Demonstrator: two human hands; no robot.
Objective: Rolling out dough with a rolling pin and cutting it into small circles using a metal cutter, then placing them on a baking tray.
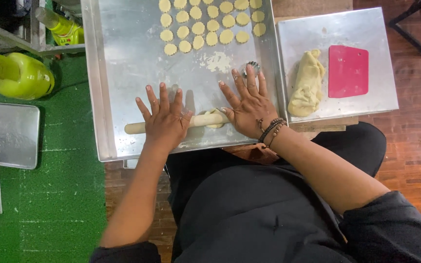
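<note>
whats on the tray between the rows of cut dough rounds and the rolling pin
In the head view, a floury patch and a small round metal cutter lie between the dough rounds and the rolling pin; otherwise bare tray.

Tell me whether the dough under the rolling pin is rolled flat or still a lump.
Cannot tell: only a small pale edge of dough shows beside the rolling pin; the right hand covers the rest.
</note>
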